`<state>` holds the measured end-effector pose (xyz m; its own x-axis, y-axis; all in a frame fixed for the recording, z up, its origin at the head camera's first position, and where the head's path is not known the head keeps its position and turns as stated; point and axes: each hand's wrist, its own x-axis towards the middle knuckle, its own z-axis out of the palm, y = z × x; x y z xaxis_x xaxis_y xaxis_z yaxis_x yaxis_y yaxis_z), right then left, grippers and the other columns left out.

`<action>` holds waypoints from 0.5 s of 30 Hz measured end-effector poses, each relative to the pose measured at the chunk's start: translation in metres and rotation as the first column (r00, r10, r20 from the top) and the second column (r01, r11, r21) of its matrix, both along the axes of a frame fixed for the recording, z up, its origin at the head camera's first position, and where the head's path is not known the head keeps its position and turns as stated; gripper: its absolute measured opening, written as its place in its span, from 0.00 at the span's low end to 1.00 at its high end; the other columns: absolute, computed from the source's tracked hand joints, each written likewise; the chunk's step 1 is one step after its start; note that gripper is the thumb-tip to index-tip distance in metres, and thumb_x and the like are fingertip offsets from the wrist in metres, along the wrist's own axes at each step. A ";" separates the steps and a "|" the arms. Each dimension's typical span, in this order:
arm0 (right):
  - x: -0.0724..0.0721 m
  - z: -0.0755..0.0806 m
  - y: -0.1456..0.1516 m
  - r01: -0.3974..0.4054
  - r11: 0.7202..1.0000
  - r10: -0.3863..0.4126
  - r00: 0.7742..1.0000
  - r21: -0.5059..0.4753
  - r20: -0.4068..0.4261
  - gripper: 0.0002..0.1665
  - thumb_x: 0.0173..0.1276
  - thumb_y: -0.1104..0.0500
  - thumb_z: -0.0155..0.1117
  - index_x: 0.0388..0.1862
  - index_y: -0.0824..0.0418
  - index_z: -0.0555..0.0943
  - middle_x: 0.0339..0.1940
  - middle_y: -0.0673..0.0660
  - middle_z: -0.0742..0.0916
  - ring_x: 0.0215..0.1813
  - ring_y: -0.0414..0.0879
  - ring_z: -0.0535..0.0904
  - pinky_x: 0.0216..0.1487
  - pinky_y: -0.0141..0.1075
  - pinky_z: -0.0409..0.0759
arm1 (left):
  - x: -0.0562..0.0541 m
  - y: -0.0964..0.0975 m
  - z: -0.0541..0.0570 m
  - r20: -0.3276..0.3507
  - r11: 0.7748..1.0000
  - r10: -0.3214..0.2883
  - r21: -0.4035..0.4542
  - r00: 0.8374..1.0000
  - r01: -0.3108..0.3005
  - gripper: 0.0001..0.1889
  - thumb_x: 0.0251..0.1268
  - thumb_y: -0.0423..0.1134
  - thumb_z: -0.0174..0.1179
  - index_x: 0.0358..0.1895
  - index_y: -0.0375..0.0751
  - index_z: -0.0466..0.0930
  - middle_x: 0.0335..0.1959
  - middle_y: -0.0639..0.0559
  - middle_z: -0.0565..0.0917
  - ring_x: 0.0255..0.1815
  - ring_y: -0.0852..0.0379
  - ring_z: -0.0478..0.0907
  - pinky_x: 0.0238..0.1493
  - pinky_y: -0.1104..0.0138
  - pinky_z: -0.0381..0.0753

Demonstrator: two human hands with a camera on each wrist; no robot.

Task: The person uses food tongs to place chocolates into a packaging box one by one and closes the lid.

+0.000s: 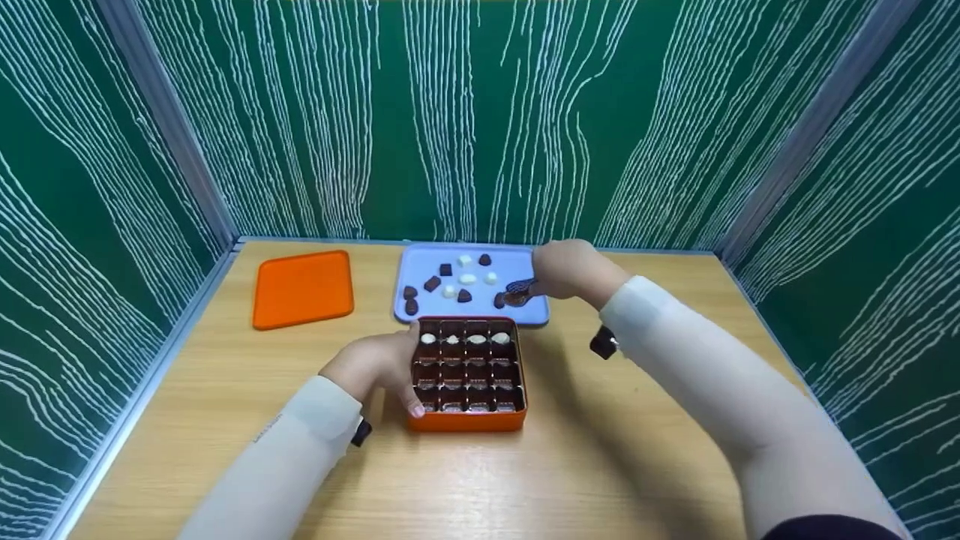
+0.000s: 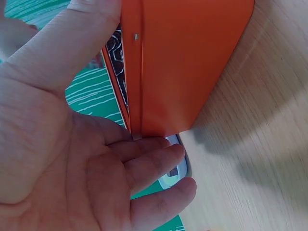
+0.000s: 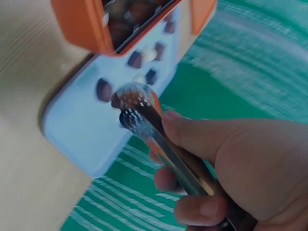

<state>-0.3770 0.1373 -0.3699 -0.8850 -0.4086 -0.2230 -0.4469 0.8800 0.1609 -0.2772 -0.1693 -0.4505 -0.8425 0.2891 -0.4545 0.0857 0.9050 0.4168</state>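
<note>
My left hand [image 1: 375, 362] grips the left side of an orange chocolate box [image 1: 466, 421], thumb at the near corner and fingers toward the far one. Inside is a brown divided insert, with white chocolates [image 1: 476, 339] along its far row. My right hand [image 1: 568, 268] holds metal tongs [image 3: 175, 163] over the right part of a lavender tray [image 1: 420, 259]. The tongs' tips are at a dark chocolate [image 1: 499, 301]; blur hides whether they pinch one. Several dark and white chocolates [image 1: 467, 279] lie scattered on that tray.
An orange square lid or tray [image 1: 303, 291] lies at the table's far left. The wooden table [image 1: 600, 450] is bounded by green walls [image 1: 517, 150] with white lines at the back and both sides. The lavender tray stands just behind the box.
</note>
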 end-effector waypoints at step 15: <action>0.060 0.010 -0.022 -0.199 0.975 0.190 0.977 0.098 0.096 0.19 0.79 0.43 0.78 0.43 0.59 0.93 0.29 0.51 0.88 0.31 0.46 0.79 0.35 0.38 0.80 | 0.000 0.000 0.001 0.009 1.000 0.007 0.002 1.000 -0.007 0.90 0.38 0.55 0.95 0.96 0.41 0.31 0.96 0.35 0.52 0.94 0.34 0.58 0.95 0.39 0.58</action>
<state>-0.3171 0.1158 -0.3595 -0.7669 -0.5407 -0.3457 -0.6238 0.7547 0.2034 -0.2767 -0.1689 -0.4498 -0.8403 0.2837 -0.4619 0.0750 0.9047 0.4193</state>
